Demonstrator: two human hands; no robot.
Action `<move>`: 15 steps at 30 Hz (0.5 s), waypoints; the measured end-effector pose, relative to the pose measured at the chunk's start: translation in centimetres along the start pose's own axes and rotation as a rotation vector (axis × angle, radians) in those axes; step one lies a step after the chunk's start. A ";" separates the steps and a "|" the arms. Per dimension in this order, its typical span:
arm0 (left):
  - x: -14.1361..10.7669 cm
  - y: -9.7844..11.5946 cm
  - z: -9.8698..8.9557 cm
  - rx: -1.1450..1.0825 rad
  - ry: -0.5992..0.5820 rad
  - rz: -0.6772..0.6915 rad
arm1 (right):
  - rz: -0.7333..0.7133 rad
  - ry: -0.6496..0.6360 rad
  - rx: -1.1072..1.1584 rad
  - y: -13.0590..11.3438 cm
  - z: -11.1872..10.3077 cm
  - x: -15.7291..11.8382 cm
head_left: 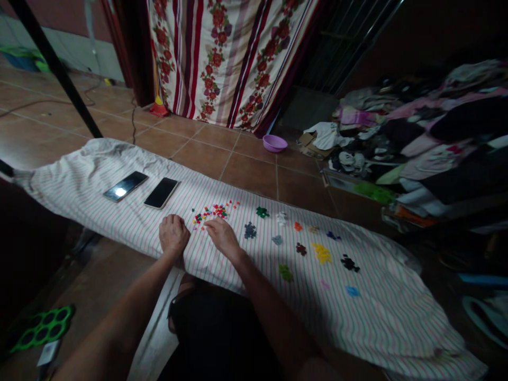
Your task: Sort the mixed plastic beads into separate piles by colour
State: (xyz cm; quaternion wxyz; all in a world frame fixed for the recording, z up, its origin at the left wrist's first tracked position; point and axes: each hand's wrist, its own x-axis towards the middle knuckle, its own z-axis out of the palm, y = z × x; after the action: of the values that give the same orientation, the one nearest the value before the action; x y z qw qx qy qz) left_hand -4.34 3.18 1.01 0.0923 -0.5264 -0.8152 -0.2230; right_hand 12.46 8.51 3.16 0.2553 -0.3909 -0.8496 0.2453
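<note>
A mixed scatter of small coloured pieces lies on the striped cloth. My right hand is at its near edge, fingers pinched together; whatever they hold is too small to make out. My left hand rests on the cloth just left of the scatter, its fingers curled in. To the right, pieces lie in single-colour piles, among them dark green, dark grey, yellow, black, lime green and blue.
Two phones, one with a bright reflection and one dark, lie on the cloth left of my hands. Beyond it, a purple basin stands on the tiled floor before a floral curtain. Clothes are heaped at the right.
</note>
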 end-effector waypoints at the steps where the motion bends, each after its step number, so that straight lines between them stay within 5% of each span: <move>1: 0.0 0.0 0.0 -0.002 0.004 0.002 | -0.006 -0.031 -0.031 -0.7 0.8 1.0; 8: -0.1 0.0 0.1 0.004 0.036 0.008 | 0.085 -0.186 -0.268 -2.7 3.2 4.6; 15: -0.1 0.1 -0.2 0.001 0.018 0.000 | 0.108 -0.064 -0.160 -2.2 2.9 3.9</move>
State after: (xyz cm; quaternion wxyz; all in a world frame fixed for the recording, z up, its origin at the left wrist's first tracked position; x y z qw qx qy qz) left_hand -4.27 3.03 1.18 0.0999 -0.5246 -0.8144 -0.2272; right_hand 7.29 9.65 3.34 0.1824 -0.4471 -0.8520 0.2023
